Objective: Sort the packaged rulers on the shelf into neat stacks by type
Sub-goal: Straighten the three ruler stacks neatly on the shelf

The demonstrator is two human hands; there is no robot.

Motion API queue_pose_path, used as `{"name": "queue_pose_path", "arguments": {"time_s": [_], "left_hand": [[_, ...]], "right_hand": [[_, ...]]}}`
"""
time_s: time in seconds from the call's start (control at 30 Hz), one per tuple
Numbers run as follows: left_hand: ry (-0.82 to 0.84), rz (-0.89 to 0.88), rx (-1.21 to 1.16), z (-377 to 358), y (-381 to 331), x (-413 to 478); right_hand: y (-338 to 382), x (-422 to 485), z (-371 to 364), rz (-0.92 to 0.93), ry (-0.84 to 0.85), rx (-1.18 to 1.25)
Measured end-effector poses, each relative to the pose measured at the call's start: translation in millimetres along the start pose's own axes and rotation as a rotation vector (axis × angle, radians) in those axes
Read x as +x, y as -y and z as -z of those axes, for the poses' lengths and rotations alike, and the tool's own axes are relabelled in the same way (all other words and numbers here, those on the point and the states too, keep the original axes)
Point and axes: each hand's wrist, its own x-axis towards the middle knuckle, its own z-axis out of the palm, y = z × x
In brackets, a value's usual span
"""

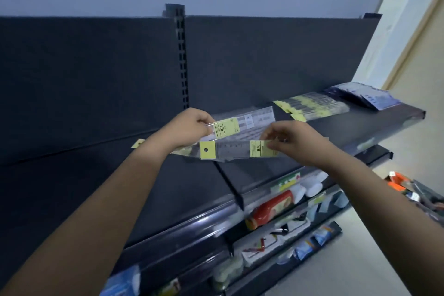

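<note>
1. Two hands were up at the top shelf [360, 127] when I looked in, each with a packaged ruler.
2. The left hand [192, 127] pinched the left end of a wide clear pack [254, 120], its fingers curled on the edge beside the pack's yellow label.
3. The right hand [293, 142] pinched a narrow ruler pack [230, 150] at its right-hand yellow label. The pack lay roughly level, with its yellow punched header pointing left, and it overlapped the wide pack's lower edge.
4. I could not tell whether either pack rested on the shelf or was held off it.
5. Further right on the shelf lay a fanned row of yellow-tagged ruler packs [312, 106], with dark blue packets [360, 96] just beyond them at the shelf's end.
6. One yellow tag [137, 143] showed behind the left forearm.
7. A red bottle [271, 209] lay on a lower shelf.
</note>
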Motion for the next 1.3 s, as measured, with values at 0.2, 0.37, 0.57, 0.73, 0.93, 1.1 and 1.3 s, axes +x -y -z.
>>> {"name": "queue_pose_path", "arguments": {"time_s": [0.2, 0.37, 0.57, 0.73, 0.93, 1.1, 1.3], "left_hand": [[0.005, -0.065, -0.077, -87.2, -64.9, 44.3], [0.043, -0.092, -0.085, -133.8, -101.6, 84.9], [0.093, -0.109, -0.073, -177.9, -128.5, 158.8], [0.114, -0.094, -0.112, -213.5, -138.6, 234.0], [0.180, -0.038, -0.088, -252.7, -147.5, 307.3], [0.235, 0.002, 0.017, -279.6, -155.9, 330.5], [0.133, 0.075, 0.294, -291.8, -170.6, 341.7]], "right_hand": [[-77.3, -35.9, 46.7, -0.031, -0.032, -0.040], [-136.0, -43.4, 81.3, -0.063, -0.040, -0.008], [-205.0, -31.0, 107.8, -0.085, -0.048, 0.005], [-259.9, -5.5, 132.0, -0.135, -0.034, 0.008], [-315.4, 38.1, 154.3, -0.147, -0.004, 0.015], [-361.7, 57.9, 159.9, -0.138, 0.053, 0.040], [-416.2, 81.2, 170.2, -0.073, 0.106, 0.141]]}}
